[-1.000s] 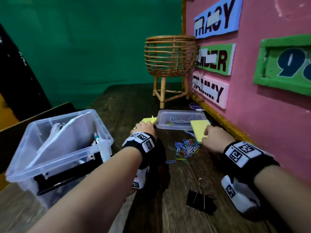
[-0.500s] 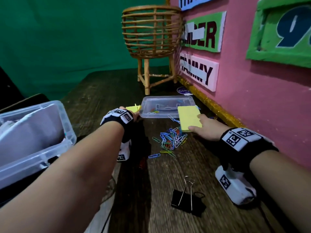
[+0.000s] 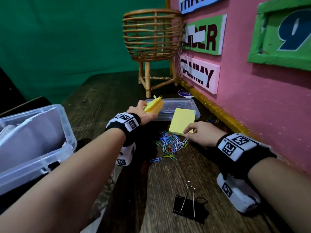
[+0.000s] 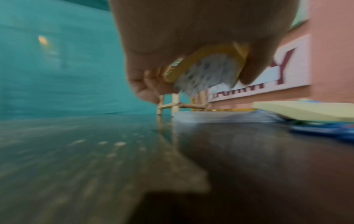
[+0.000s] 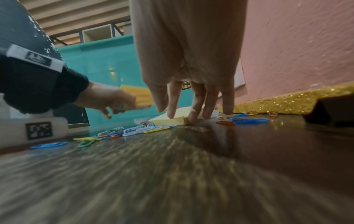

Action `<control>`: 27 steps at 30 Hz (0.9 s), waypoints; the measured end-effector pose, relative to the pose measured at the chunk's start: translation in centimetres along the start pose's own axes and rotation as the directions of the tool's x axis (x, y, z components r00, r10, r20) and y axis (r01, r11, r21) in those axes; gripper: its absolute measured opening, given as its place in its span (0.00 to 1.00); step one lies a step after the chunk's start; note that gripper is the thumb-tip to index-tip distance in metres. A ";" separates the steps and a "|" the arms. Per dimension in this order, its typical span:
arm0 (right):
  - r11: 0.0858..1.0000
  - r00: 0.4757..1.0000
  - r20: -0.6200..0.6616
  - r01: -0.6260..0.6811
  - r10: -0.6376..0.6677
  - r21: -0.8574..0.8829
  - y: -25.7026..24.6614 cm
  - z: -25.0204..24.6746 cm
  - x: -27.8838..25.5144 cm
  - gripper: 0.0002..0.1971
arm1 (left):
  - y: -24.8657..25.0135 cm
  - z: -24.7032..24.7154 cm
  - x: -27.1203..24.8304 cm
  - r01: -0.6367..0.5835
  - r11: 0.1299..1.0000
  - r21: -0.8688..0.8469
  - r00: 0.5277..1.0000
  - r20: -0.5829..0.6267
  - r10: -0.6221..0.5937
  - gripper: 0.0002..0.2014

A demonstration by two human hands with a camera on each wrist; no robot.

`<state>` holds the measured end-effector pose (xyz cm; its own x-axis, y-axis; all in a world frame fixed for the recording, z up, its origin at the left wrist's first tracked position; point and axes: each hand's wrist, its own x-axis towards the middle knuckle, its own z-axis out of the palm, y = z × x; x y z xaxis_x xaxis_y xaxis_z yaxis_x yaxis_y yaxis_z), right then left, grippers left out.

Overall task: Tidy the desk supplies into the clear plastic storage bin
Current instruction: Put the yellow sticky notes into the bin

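left hand (image 3: 143, 111) gripping yellow pad (image 3: 154, 105) — right hand (image 3: 200, 133) on sticky notes (image 3: 181, 121)

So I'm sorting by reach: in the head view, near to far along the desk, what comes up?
Black binder clip → paper clip pile → yellow sticky pad pinched by the right hand → small clear tray → wicker stand.

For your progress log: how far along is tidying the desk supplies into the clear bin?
Done: papers already sit in the clear storage bin. In hand: left hand holds a sticky-note pad; right hand grips another pad. Left: paper clips and binder clip.
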<state>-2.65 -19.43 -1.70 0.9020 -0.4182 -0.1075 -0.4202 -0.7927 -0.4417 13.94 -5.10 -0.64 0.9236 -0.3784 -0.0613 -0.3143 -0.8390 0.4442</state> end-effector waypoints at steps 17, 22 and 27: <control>0.999 0.993 0.119 -0.002 0.008 -0.045 -1.2 0.6 -0.2 0.25 | 5.1 3.3 -0.3 -0.097 0.993 -0.065 0.981 0.162 0.107 0.33; 0.999 0.992 0.120 -0.046 0.049 -0.024 -1.0 0.7 0.2 0.25 | 5.4 3.1 -0.1 -0.112 0.985 -0.134 0.976 0.169 0.134 0.38; 0.999 0.996 0.078 -0.040 0.038 0.028 -1.6 0.6 -0.2 0.14 | 6.4 2.8 -1.6 -0.255 0.959 -0.127 0.962 0.065 0.265 0.25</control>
<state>-2.08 -17.84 -1.54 0.8904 -0.4118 -0.1936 -0.4531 -0.7624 -0.4621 9.83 -10.94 -0.25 0.7911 -0.6116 0.0002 -0.5090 -0.6582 0.5547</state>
